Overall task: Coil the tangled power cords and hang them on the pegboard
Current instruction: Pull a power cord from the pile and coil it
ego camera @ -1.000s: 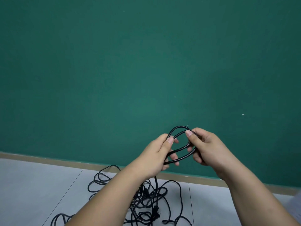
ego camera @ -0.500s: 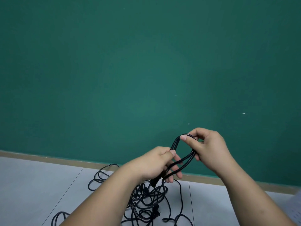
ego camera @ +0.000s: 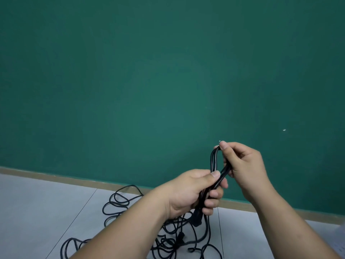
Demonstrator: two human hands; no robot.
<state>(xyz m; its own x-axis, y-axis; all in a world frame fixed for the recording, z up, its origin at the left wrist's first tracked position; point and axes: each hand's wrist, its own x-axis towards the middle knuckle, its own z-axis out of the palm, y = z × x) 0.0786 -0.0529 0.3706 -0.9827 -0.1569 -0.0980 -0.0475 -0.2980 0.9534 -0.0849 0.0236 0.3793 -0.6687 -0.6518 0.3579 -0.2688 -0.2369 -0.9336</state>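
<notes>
A small coil of black power cord [ego camera: 214, 161] is held upright in front of me, squeezed into a narrow loop. My left hand [ego camera: 194, 191] grips the coil's lower end, with a black plug [ego camera: 197, 218] hanging just below the fist. My right hand [ego camera: 242, 163] pinches the top of the loop between thumb and fingers. The rest of the cord runs down to a tangled heap of black cords [ego camera: 168, 238] on the floor below my arms. No pegboard shows in this view.
A dark green wall [ego camera: 149, 81] fills most of the view, ending in a tan baseboard [ego camera: 56, 177]. Below lies a grey tiled floor [ego camera: 37, 212]. A cord loop [ego camera: 119, 200] spreads left of the heap. Something pale sits at the lower right corner [ego camera: 340, 245].
The coil has gone from a wide, flat oval to a narrow upright loop. My left hand slid down to grip its lower end; my right hand rose to its top.
</notes>
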